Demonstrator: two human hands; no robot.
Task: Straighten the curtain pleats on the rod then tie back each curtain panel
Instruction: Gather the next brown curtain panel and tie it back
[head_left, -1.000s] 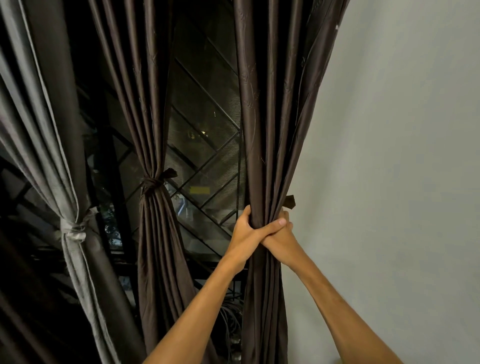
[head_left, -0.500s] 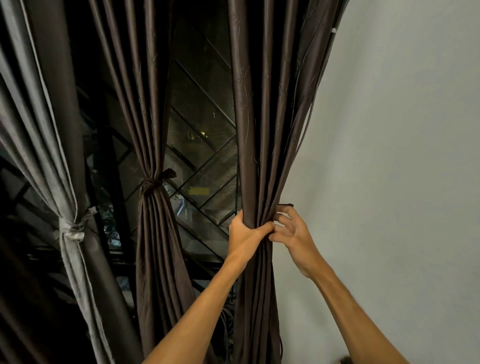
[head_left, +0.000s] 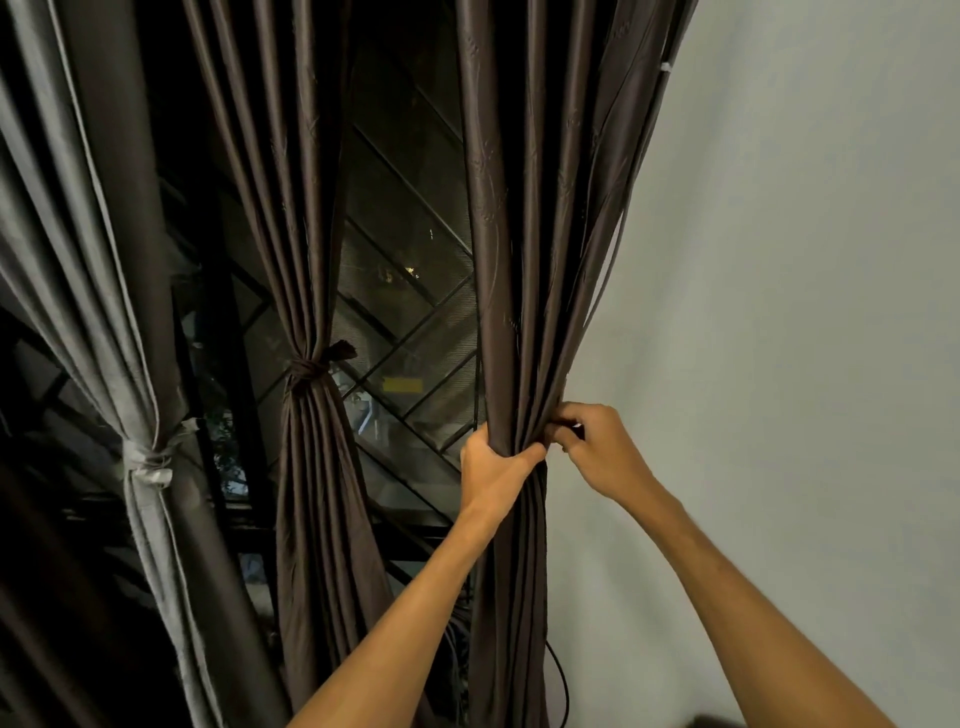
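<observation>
Head view: last brown panel (head_left: 524, 260) gathered beside the wall (head_left: 779, 312), not yet tied.
Left hand (head_left: 493, 462) is clenched round the bunched panel; right hand (head_left: 597, 447), just beside it, pinches what may be a tie-back, too dark to tell. If the left loosens, pleats could spill.

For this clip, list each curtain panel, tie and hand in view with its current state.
Grey curtain panel: gathered, tied back.
Pale tie: knotted around the grey panel.
Middle brown panel: gathered, tied back.
Brown tie: knotted, one end sticking out.
Right brown panel: bunched by hand, no tie visible around it.
Left hand: closed around the right panel.
Right hand: fingers pinching at the panel's wall-side edge.
</observation>
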